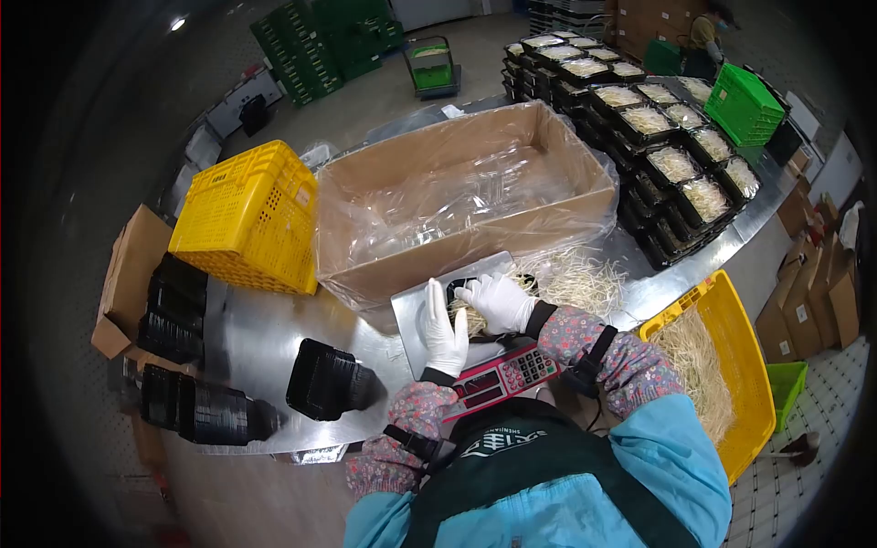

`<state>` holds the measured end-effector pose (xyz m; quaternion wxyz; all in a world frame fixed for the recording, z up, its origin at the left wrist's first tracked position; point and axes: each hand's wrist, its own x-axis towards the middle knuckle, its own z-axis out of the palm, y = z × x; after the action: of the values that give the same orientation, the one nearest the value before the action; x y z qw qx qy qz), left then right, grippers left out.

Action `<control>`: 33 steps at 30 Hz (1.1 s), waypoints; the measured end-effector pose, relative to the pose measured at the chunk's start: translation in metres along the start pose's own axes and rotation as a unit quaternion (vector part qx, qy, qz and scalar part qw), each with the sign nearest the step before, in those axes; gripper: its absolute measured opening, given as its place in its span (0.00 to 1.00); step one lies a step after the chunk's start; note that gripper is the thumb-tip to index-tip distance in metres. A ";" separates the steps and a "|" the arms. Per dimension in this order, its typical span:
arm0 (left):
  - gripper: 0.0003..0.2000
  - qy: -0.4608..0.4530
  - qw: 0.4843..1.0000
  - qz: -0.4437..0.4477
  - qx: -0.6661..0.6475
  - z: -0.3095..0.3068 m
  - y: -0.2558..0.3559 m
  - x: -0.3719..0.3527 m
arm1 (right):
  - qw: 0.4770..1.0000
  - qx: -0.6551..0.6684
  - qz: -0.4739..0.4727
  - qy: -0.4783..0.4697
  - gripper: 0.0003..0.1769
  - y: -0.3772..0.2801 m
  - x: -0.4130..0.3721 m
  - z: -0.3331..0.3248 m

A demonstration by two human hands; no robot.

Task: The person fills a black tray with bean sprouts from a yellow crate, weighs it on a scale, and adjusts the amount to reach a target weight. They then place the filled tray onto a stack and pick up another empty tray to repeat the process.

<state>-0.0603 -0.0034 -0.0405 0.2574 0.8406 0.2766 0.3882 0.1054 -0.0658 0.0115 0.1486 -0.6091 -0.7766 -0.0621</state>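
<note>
Dark apron (521, 447) and blue sleeves nearest the lens, right up to the near side of the red-panelled scale (502, 379), so little room between body and keypad. Using the scale as reference. Black tray (455, 286) sits on its metal plate, pale sprouts (477, 324) in it, partly hidden by the hands. Left hand (446, 338), gloved: fingers straight and together, flat along the tray's left side, not wrapped round anything. Right hand (498, 301), gloved: fingers bent over the tray from the right; can't tell if it's pinching any strands. Loose sprout heap (589, 279) lies just right of the scale plate, crowding that side. Lined carton (557, 224) stands directly beyond the scale, its near wall close to the plate's far edge, so tight there. Most room is left of the scale: a strip of metal tabletop (256, 333) shows between plate and nested black trays (320, 379), with the table's near edge just below those. Yellow crate (242, 219) is farther left, beyond the scale, touching or nearly touching the carton. Yellow bin (754, 365) of sprouts is right of the scale, by the right elbow. Packed trays (676, 164) stacked far right of the scale, past the heap.
</note>
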 end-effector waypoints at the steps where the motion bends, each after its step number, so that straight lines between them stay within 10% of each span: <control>1: 0.34 -0.028 0.998 0.046 -0.013 -0.008 0.005 0.008 | 1.000 -0.007 0.004 0.006 0.34 -0.003 0.002 0.016; 10: 0.26 -0.119 0.978 -0.004 0.174 0.003 0.006 0.010 | 0.959 0.274 0.046 -0.055 0.51 0.022 -0.007 0.023; 22: 0.24 -0.059 0.975 -0.034 0.213 0.012 0.021 -0.002 | 0.952 0.280 -0.024 -0.124 0.44 0.047 -0.011 0.023; 29: 0.24 -0.016 0.996 -0.045 0.079 -0.025 0.036 0.018 | 0.856 0.505 0.077 -0.074 0.42 0.101 -0.040 -0.081; 33: 0.22 0.043 0.996 -0.074 -0.013 -0.073 0.003 0.026 | 0.928 0.336 0.154 -0.050 0.48 0.132 -0.074 -0.082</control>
<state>-0.1031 0.0275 0.0164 0.2840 0.7969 0.3435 0.4077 0.2608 -0.1242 0.0551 0.3133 -0.6383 -0.6547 0.2565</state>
